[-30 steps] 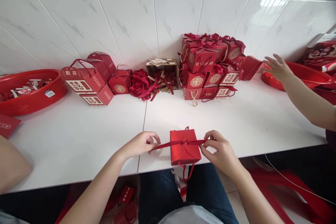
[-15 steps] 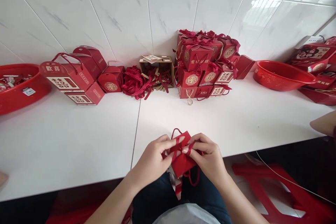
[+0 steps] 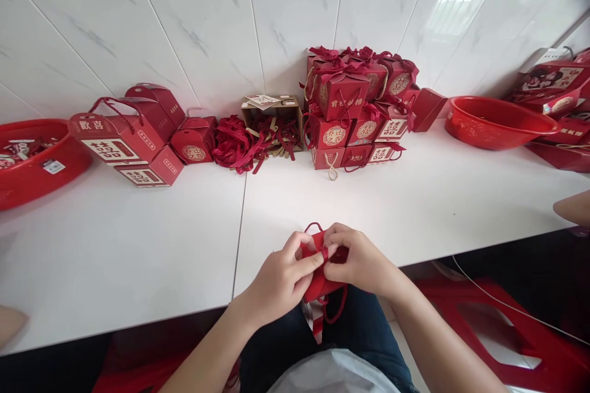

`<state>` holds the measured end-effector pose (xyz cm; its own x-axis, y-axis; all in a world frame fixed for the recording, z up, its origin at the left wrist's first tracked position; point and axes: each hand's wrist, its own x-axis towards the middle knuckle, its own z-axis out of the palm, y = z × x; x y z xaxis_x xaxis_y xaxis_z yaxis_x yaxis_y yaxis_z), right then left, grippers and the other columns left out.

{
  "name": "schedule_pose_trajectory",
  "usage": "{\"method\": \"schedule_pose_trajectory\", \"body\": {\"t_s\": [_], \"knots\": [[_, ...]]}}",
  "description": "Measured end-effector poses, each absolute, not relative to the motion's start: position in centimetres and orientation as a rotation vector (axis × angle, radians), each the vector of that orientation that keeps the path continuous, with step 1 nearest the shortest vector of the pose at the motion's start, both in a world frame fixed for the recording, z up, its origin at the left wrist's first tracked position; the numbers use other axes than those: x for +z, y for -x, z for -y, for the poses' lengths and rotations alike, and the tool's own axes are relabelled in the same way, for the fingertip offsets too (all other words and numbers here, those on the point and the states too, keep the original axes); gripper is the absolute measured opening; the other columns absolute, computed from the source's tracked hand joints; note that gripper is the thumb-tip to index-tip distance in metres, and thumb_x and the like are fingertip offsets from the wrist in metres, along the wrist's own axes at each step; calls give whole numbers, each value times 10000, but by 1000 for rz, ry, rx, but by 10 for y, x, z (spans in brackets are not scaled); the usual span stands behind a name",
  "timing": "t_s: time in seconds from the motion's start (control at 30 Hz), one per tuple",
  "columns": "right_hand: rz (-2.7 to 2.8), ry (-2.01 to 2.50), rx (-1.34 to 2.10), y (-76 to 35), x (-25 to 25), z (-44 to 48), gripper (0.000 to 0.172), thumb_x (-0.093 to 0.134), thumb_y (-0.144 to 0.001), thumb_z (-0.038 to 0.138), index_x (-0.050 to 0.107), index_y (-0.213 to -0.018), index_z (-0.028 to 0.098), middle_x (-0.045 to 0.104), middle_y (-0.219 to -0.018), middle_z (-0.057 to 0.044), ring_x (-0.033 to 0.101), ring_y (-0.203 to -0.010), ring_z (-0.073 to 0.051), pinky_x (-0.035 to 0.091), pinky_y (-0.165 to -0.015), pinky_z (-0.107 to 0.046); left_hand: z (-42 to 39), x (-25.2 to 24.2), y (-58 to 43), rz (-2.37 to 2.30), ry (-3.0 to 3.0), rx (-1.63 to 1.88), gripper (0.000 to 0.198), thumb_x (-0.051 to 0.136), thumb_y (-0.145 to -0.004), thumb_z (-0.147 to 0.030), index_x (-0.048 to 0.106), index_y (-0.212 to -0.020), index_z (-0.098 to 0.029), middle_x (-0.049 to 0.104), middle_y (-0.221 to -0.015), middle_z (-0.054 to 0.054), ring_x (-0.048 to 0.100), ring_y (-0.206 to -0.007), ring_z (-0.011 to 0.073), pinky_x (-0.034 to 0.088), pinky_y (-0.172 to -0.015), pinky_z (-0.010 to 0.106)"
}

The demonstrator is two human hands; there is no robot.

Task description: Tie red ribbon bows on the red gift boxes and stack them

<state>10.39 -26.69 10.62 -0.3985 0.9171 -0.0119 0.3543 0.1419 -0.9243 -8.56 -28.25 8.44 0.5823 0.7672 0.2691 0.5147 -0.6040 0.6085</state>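
Note:
A small red gift box [image 3: 317, 288] sits in front of me at the table's near edge, a cord handle looping out at its far side and another hanging at its near side. Over its top, my left hand [image 3: 282, 273] is closed with fingertips pinching a dark red ribbon [image 3: 325, 253]. My right hand [image 3: 358, 258] comes from the other side, its fingers curled round the same ribbon and almost touching the left fingertips. Both hands cover much of the box's top, so the exact shape of the ribbon there is hidden.
Finished-looking red boxes [image 3: 345, 98] with bows are stacked by the wall. Left of them are a carton [image 3: 271, 116] of ribbon strips, a ribbon heap [image 3: 234, 144] and more boxes [image 3: 138, 135]. Red basins [image 3: 502, 126] flank both sides. Another person's arm [image 3: 574, 207] shows at right.
My right hand has moved up and inward over the box top, its fingers now curled more. My left fingertips have shifted right along the ribbon, and the two hands are closer together.

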Motion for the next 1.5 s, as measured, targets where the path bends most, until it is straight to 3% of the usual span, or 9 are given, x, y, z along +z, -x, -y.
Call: {"method": "schedule_pose_trajectory", "body": {"t_s": [0.1,0.33,0.57,0.83,0.97,1.2,1.37,1.5], "knots": [[1977,1228,1190,-106,111,262,165,565,-626,85,457,-546,181,486,-744,26,479,-639,-104,403,-586,-232,275,89,87,-960,-2254,715,286,419,-906,-104,668,-991,-215,516,-1048,78,547,-677,104,463,-629,250],[2096,1202,1121,-109,117,261,128,588,-651,85,531,-588,181,501,-773,13,471,-641,-104,412,-595,-233,270,91,83,-998,-2054,838,209,481,-866,-97,646,-774,-187,543,-979,63,574,-763,131,490,-662,241],[2069,1107,1147,-110,116,263,169,598,-634,43,507,-566,168,505,-798,15,469,-629,-83,411,-583,-210,273,95,83,-1033,-2046,765,139,518,-849,-108,618,-837,-203,529,-997,45,576,-792,136,502,-674,247],[2030,1134,1155,-110,111,263,138,589,-631,53,539,-588,174,543,-818,3,514,-683,-103,430,-625,-219,278,100,79,-1080,-2160,680,211,478,-836,-37,524,-909,-230,483,-1030,10,559,-861,117,460,-761,240],[2012,1158,1143,-111,110,266,126,576,-652,69,554,-599,180,543,-812,3,512,-667,-104,429,-618,-227,279,101,79,-1190,-2145,644,167,483,-827,-62,495,-847,-228,476,-1008,-5,548,-759,104,442,-681,236],[2047,1204,1040,-114,107,268,160,510,-682,74,419,-619,190,493,-790,19,458,-646,-102,378,-591,-233,285,109,79,-1556,-2074,492,72,434,-875,-220,441,-803,-224,474,-961,-6,425,-505,84,383,-536,281],[2009,1297,992,-129,103,269,171,487,-681,66,390,-622,194,491,-808,20,422,-623,-102,369,-593,-250,288,103,91,-1614,-1944,564,146,454,-887,-309,431,-766,-229,478,-867,0,511,-647,147,428,-613,291],[1964,1327,951,-135,95,270,147,491,-716,90,428,-645,202,513,-823,5,474,-675,-128,411,-655,-279,286,99,98,-1458,-1877,723,116,515,-846,-240,469,-741,-222,522,-951,35,551,-925,198,435,-871,348]]}}
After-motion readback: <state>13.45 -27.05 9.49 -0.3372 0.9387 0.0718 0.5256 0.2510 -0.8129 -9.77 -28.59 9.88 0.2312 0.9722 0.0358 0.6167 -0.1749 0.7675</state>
